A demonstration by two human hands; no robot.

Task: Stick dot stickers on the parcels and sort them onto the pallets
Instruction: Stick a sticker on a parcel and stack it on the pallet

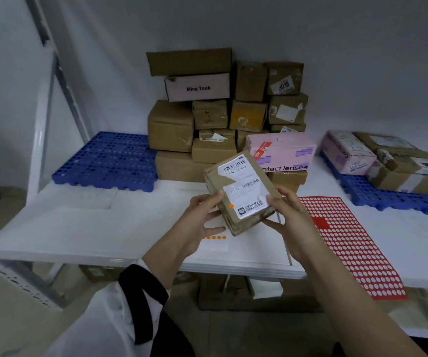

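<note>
While L grip (pixel 202 217) & R grip (pixel 289 215) hold parcel (pixel 236 222), label (pixel 245 191) txt's unreadable.

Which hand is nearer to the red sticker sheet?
Right. The right hand holds the parcel just beside the red sticker sheet; the left hand grips the parcel's other side, farther from the sheet.

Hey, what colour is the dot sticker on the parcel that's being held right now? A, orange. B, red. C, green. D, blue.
A: a single orange dot sticker sits on the top face of the parcel, just left of the lower white label.
</note>
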